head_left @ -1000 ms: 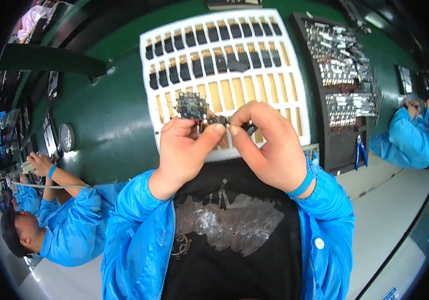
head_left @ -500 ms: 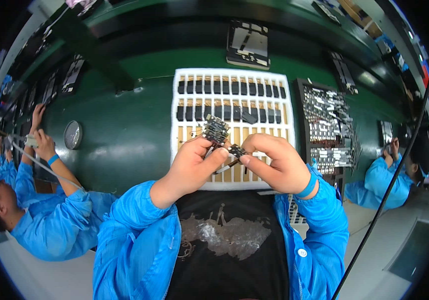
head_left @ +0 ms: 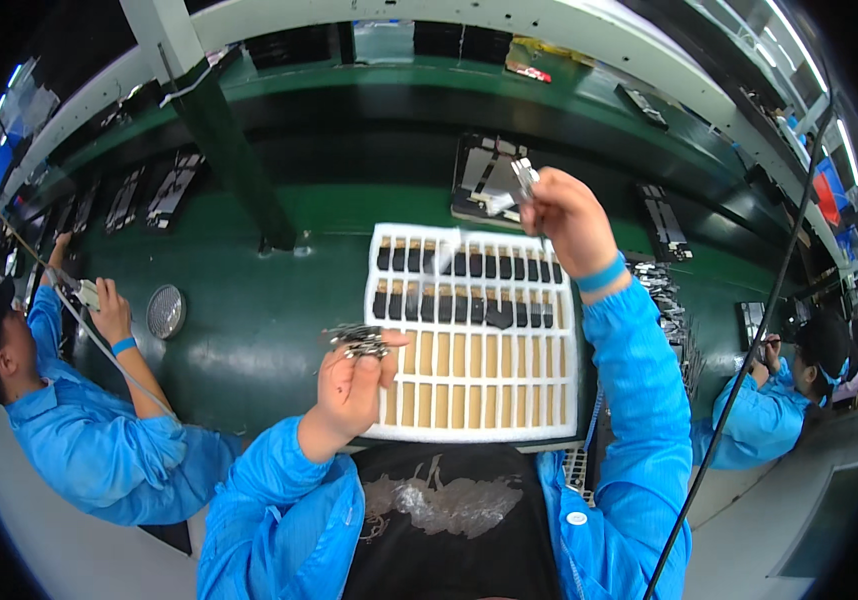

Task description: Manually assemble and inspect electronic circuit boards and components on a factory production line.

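My left hand (head_left: 351,388) is closed around a bunch of small circuit boards (head_left: 361,341) with thin leads, above the left edge of a white foam tray (head_left: 479,435). Up past the tray's far edge, my right hand (head_left: 571,215) is raised and pinches a small circuit board (head_left: 524,178) with silvery and whitish parts. In the tray's two far rows stand black rectangular pieces (head_left: 461,308), one of them tilted; the two near rows show tan slot bottoms. A pale, motion-blurred strip (head_left: 441,256) appears over the far row; I cannot tell what it is.
A flat stack of dark and grey panels (head_left: 477,190) lies beyond the tray. Right of it, my sleeve partly hides many small boards (head_left: 661,290). A round metal dish (head_left: 165,311) sits left. People in blue work on both sides; a dark cable (head_left: 749,360) crosses the right.
My hands have parted: the right has risen up and away past the tray with a small board, the left has moved left and lower with the bunch. The view has tilted upward.
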{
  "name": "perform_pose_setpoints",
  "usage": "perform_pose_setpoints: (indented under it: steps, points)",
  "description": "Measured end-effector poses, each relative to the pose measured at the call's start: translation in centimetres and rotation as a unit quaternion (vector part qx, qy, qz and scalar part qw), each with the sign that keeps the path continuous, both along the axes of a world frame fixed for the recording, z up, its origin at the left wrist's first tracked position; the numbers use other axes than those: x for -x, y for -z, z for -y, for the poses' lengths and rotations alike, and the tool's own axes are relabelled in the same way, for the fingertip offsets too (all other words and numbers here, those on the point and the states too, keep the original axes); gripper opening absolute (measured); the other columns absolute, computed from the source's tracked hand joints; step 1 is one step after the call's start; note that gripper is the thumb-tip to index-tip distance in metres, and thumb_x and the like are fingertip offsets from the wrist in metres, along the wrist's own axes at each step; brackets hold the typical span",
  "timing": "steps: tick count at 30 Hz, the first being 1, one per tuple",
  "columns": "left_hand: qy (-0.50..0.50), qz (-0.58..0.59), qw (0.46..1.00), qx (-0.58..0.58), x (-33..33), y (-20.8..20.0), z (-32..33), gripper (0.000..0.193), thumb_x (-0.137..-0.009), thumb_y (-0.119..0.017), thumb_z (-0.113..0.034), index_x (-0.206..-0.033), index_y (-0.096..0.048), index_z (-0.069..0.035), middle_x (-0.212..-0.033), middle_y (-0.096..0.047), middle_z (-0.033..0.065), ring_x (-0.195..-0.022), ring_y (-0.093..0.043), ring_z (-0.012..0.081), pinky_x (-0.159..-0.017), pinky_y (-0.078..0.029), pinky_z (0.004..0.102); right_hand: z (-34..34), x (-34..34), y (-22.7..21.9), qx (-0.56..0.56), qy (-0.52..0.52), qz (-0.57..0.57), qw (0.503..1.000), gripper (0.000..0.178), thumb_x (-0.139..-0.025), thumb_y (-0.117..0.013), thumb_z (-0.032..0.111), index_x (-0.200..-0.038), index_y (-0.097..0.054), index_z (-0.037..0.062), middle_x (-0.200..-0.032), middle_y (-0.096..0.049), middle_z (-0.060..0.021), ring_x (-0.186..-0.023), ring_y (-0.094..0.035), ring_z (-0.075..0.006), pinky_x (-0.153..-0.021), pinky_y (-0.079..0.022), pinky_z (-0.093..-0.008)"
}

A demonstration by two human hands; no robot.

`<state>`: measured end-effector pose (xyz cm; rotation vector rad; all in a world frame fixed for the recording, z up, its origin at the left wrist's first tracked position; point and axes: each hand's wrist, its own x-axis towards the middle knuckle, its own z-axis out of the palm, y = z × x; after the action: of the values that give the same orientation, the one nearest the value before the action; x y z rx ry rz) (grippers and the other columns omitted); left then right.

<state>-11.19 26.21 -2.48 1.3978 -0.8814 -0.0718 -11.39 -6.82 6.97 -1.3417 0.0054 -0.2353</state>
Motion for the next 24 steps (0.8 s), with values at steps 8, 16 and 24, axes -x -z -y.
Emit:
perform_pose_setpoints:
  steps: [8, 16, 24]
  points:
    - [-0.024, -0.015, 0.999, 0.023, 1.4, 1.8, -0.9, 0.048, -0.107, -0.036, -0.039, -0.119, -0.053, 0.004, -0.059, -0.052, 0.0015, -0.051, -0.035, 0.0042, -0.049, -0.027, 0.022, 9.5, -14.7, 7.8, -0.097, 0.199, -0.065, 0.973, 0.016, -0.094, -0.058, 0.021, -0.096, -0.065, 0.0063, -0.086, -0.067, -0.0068, -0.073, -0.064, -0.0201, -0.065, -0.05, -0.0315]
    - [-0.017, -0.044, 0.999, 0.017, 1.2, 2.8, -1.4, 0.05, -0.108, -0.033, -0.037, -0.126, -0.05, 0.006, -0.06, -0.052, 0.0027, -0.051, -0.037, 0.004, -0.049, -0.027, 0.0209, 11.2, -17.1, 15.7, -0.256, 0.347, -0.214, 0.876, 0.029, -0.096, -0.049, 0.014, -0.114, -0.059, -0.006, -0.107, -0.063, -0.0228, -0.09, -0.065, -0.0383, -0.077, -0.061, -0.0502]
    - [0.119, -0.227, 0.966, 0.015, 0.4, 0.9, 0.0, 0.05, -0.108, -0.031, -0.037, -0.128, -0.051, 0.004, -0.075, -0.058, 0.0036, -0.06, -0.045, 0.0063, -0.056, -0.036, 0.021, 4.4, -11.4, 10.3, 0.075, 0.281, -0.161, 0.943, 0.031, -0.091, -0.061, 0.021, -0.113, -0.062, -0.0012, -0.105, -0.064, -0.0132, -0.086, -0.064, -0.0229, -0.073, -0.056, -0.0372]
